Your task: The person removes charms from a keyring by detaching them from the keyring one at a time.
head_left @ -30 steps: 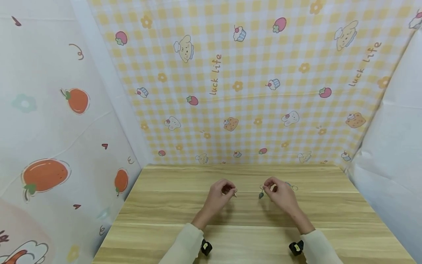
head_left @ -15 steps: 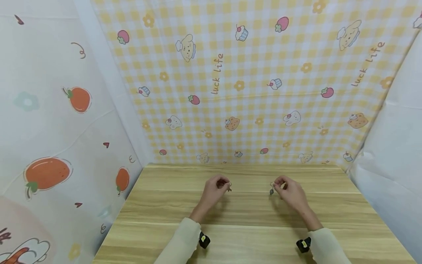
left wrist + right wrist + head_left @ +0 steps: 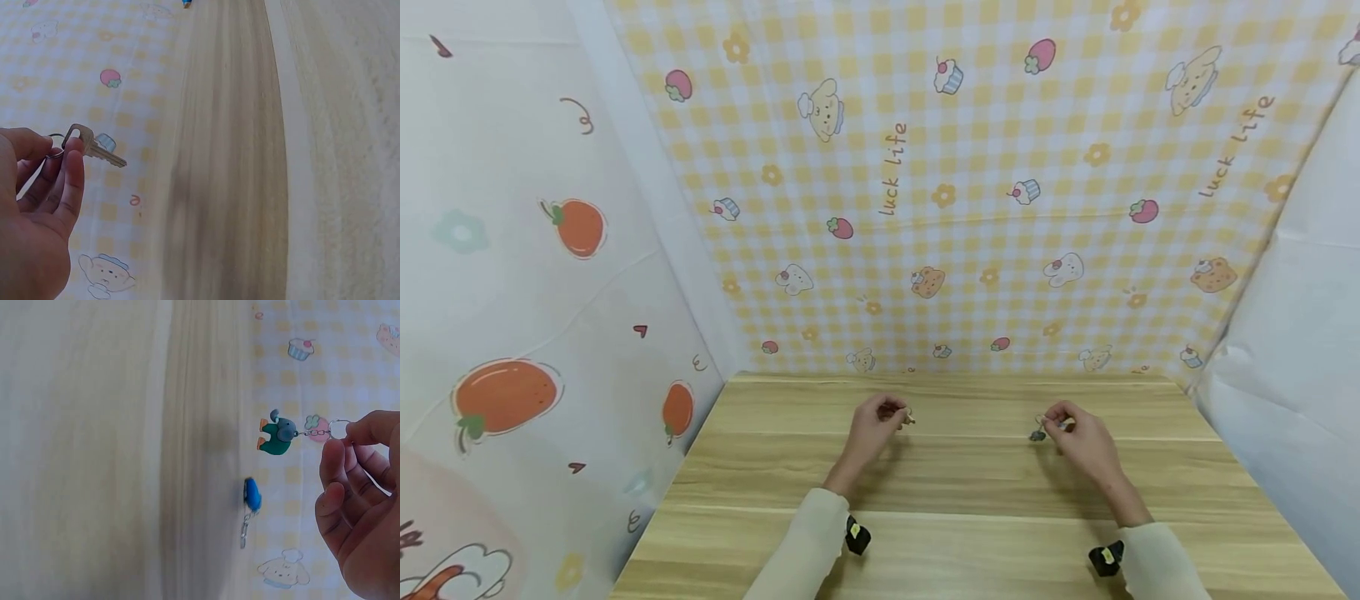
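My left hand point(image 3: 891, 411) pinches a small metal ring with a silver key point(image 3: 909, 418) on it, held just above the wooden table point(image 3: 940, 475). In the left wrist view the key point(image 3: 95, 147) sticks out to the right of my fingertips point(image 3: 74, 150). My right hand point(image 3: 1057, 420) pinches the ring of a keychain. From it hangs a green and grey animal charm point(image 3: 1038, 434). In the right wrist view the charm point(image 3: 277, 435) dangles on a short chain left of my thumb and forefinger point(image 3: 365, 428).
A blue charm point(image 3: 252, 494) with a short chain lies on the table near the back edge, under my right hand. Printed sheets wall in the table: yellow check point(image 3: 970, 208) behind, fruit print point(image 3: 512, 292) on the left, plain white point(image 3: 1292, 333) on the right.
Both hands have drawn apart, the left one to the left with the key and the right one to the right with the charm. Both also moved slightly towards the back wall.
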Motion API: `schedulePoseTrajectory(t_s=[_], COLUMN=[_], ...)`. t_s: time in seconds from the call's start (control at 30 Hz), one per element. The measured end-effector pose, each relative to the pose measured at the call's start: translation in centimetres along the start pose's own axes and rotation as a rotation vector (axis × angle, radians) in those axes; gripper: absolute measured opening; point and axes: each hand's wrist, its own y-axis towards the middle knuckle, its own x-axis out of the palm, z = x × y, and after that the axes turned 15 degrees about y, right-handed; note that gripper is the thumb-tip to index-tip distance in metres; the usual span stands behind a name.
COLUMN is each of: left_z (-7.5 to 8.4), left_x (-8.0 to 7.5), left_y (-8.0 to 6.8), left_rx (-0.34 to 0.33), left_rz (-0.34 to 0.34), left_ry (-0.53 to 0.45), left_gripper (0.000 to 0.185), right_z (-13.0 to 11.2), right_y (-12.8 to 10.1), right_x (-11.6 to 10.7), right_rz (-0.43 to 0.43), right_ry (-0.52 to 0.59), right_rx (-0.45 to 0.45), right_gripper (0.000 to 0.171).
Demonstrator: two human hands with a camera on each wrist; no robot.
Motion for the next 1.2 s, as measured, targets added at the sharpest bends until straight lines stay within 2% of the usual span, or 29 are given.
schedulePoseTrajectory(t_s=[0.17, 0.37, 0.5, 0.97, 1.2], left_z=[-1.5, -3.5, -4.3, -6.0, -6.2], left_x=[0.1, -0.3, -0.8, -2.1, -2.7], left_y=[-0.2, -1.1, -1.4, -1.6, -1.6], left_rx=[-0.061, -0.150, -0.167, -0.214, -0.231], left_rz=[0.008, 0.010, 0.008, 0.010, 0.036], left_ry=[-0.081, -0.064, -0.059, 0.100, 0.196], left_gripper=[0.011, 0.010, 0.009, 0.007, 0.006], right_z=[0.7, 1.7, 2.3, 3.4, 4.0], right_y=[-0.3, -0.7, -0.9, -1.4, -1.6], right_x=[-0.6, -1.2, -1.6, -3.3, -4.2], right_rz=[-0.001, -0.012, -0.007, -0.035, -0.050], right_ry=[0.031, 0.053, 0.040, -0.015, -0.026], right_rx=[0.030, 0.090, 0.123, 0.219, 0.266], right_gripper=[0.016, 0.018, 0.020, 0.025, 0.025])
